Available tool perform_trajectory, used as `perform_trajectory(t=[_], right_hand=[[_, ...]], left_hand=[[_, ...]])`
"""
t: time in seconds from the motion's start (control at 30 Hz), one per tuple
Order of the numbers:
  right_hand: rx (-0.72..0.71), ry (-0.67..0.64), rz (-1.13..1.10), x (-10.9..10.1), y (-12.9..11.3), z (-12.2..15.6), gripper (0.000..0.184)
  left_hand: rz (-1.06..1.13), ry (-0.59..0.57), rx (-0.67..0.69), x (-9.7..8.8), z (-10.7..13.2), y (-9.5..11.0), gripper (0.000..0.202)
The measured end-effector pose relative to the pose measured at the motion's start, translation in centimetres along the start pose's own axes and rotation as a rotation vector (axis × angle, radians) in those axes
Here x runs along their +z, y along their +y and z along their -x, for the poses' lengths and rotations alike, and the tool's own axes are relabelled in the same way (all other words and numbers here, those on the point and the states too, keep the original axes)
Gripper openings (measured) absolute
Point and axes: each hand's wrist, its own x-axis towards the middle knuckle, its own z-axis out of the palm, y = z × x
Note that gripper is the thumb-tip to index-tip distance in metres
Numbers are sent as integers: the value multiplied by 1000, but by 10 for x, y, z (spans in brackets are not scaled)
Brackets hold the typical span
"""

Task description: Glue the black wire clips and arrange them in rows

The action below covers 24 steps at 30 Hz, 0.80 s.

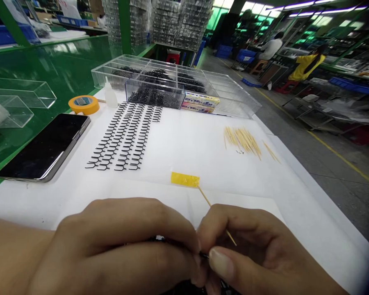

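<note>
Left hand (pixel 110 246) closed on a black forked strip (pixel 204 255) — right hand (pixel 258 250) pinching it too, fingers shut; yellow-tagged wooden stick (pixel 217 217) at 12 o'clock, touching right hand.

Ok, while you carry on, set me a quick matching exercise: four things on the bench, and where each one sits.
Things:
1. smartphone
2. yellow tape roll
3. black comb-shaped strips
4. wooden sticks

Places:
A. loose pile at the right of the white sheet
B. neat rows in front of the clear tray
C. beside a white squeeze bottle
D. far left, screen up

Pairs: 1-D, 2-C, 3-B, 4-A
</note>
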Motion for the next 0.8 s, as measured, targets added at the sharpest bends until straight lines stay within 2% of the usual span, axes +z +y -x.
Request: perform_trajectory(t=[0.1,0.2,0.3,0.47,0.63,0.8], right_hand=[[6,6,55,-2,-3,0,38],[-2,6,60,-2,-3,0,39],[1,21,25,0,-1,1,33],[-55,-5,-140,3,4,3,9],[-64,-65,-205,2,6,1,5],[-68,-38,-205,3,8,2,5]], left_hand=[[36,16,-2,0,0,0,22],[53,29,-21,0,0,1,22],[75,31,-15,0,0,1,21],[7,8,26,1,2,-1,22],[-57,-13,7,4,4,-2,26],[-85,19,23,7,5,-3,29]])
